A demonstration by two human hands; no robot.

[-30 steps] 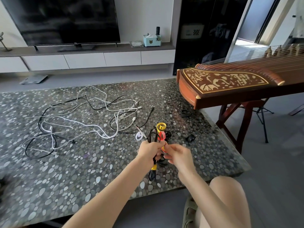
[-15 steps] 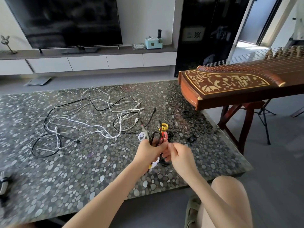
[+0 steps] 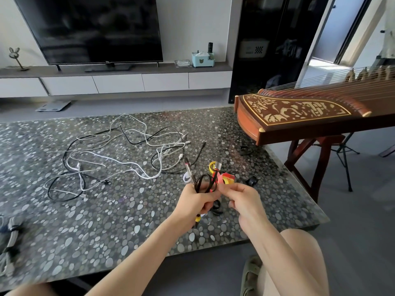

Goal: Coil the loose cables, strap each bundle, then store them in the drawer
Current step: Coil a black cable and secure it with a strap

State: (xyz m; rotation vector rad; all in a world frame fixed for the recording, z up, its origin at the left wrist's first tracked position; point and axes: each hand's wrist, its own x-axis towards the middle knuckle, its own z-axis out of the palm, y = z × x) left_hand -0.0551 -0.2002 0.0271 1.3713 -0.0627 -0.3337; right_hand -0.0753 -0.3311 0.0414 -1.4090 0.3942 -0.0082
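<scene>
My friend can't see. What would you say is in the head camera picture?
A left hand grips a coiled black cable while the right hand pinches a red strap beside it. More loose cables lie tangled on the table.

- Two hands are counted: a left hand (image 3: 199, 199) and a right hand (image 3: 243, 197).
- One coiled black cable (image 3: 206, 182) is held in the left hand.
- One tangle of loose cables (image 3: 119, 154) is spread on the surface (image 3: 128, 221); black and white strands are mixed, and their number cannot be told.
- Three coloured straps are counted: one yellow strap (image 3: 212, 166), one red strap (image 3: 226, 179), one white strap (image 3: 186, 178).
- Three black straps (image 3: 251, 180) are made out near them.
- One blurred bundle (image 3: 10, 233) is seen at the left edge.
- One television (image 3: 96, 28) and one zither (image 3: 299, 116) are counted.
</scene>
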